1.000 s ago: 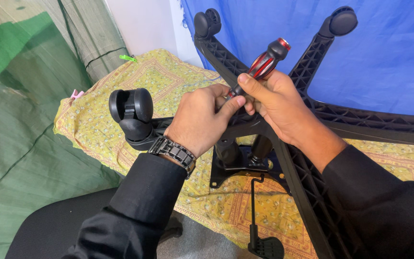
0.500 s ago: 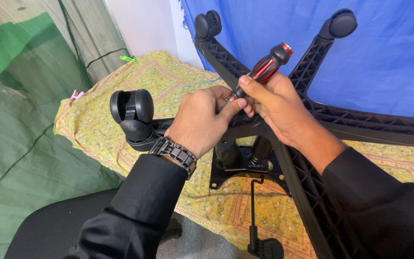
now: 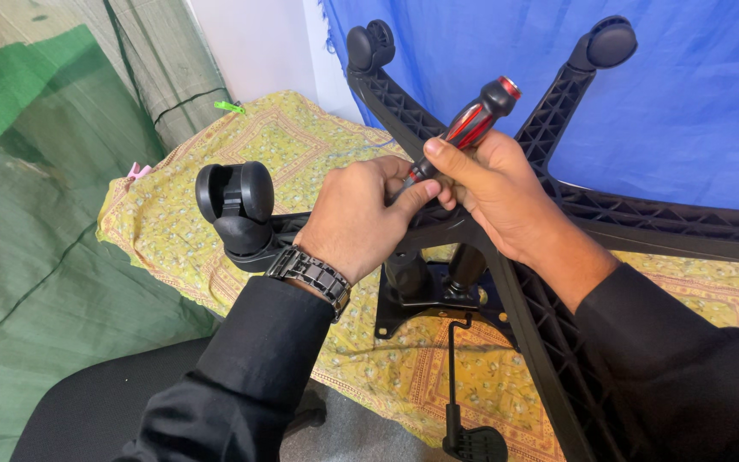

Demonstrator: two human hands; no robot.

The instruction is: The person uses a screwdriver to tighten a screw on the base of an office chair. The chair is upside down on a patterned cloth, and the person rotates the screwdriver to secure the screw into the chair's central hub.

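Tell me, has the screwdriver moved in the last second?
No. The screwdriver keeps its tilt in the right hand, its handle end level against the chair base arm behind it.

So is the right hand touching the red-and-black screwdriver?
Touching. The head view shows the right hand wrapped around the lower handle of the screwdriver.

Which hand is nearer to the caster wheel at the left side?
Left. The left hand lies just right of the caster wheel; the right hand holds the screwdriver further right.

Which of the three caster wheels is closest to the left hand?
The caster wheel left of the left hand; the other two stand farther back against the blue cloth.
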